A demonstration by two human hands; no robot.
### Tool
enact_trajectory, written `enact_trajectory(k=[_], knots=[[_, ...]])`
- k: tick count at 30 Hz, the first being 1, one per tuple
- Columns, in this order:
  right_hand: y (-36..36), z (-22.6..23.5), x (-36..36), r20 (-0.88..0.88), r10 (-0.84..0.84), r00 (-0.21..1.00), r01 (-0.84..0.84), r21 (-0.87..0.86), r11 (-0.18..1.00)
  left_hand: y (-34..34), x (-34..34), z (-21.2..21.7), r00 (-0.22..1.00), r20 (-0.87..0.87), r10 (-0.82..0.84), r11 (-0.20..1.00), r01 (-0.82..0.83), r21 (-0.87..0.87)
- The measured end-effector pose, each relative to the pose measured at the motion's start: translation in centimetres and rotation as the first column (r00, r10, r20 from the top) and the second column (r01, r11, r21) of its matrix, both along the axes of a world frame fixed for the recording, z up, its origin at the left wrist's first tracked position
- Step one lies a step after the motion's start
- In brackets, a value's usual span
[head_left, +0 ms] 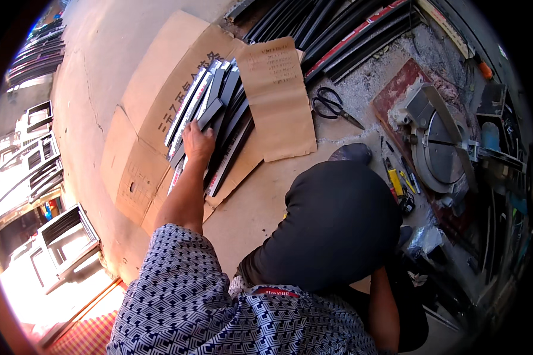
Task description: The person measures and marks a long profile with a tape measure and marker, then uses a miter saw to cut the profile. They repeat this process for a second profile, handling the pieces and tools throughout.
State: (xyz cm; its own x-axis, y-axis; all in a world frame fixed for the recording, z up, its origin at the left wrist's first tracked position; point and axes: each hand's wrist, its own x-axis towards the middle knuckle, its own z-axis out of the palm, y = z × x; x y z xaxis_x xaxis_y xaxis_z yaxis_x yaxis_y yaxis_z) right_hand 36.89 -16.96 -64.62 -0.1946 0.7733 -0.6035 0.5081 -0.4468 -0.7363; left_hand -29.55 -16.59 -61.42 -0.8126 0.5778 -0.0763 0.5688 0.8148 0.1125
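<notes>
At eleven o'clock, the left hand point(198, 141) curls narrowly over dark strips point(224, 130) piled on flattened cardboard point(145, 112), touching them; I cannot tell how firmly. The right forearm point(385, 313), at five o'clock, passes behind the dark-clad leg point(343, 219), its hand hidden, so its state cannot be told.

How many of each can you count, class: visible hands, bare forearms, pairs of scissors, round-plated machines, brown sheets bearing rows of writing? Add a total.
Left hand: 1
Forearms: 2
Scissors: 1
Round-plated machine: 1
Brown sheet: 1
Total: 6
</notes>
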Motion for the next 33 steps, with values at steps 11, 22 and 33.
enact_trajectory(k=[11, 22, 33], knots=[[3.1, 1.8, -0.1, 0.197, -0.109, 0.974, 0.169, -0.318, 0.933, 0.9, -4.1, 0.9, 0.989, 0.135, -0.059, 0.975, 0.086, -0.203], [8.3, 2.5, -2.3, 0.132, -0.025, 0.991, 0.039, -0.109, 0.993, 1.0, -2.0, 0.4, 0.988, -0.088, -0.13, 0.985, 0.118, -0.129], [7.0, 2.6, -2.7, 0.255, 0.11, 0.961, -0.091, -0.086, 0.992, 7.8, 9.7, -5.5, 0.935, 0.355, 0.018, 0.993, -0.058, 0.103]])
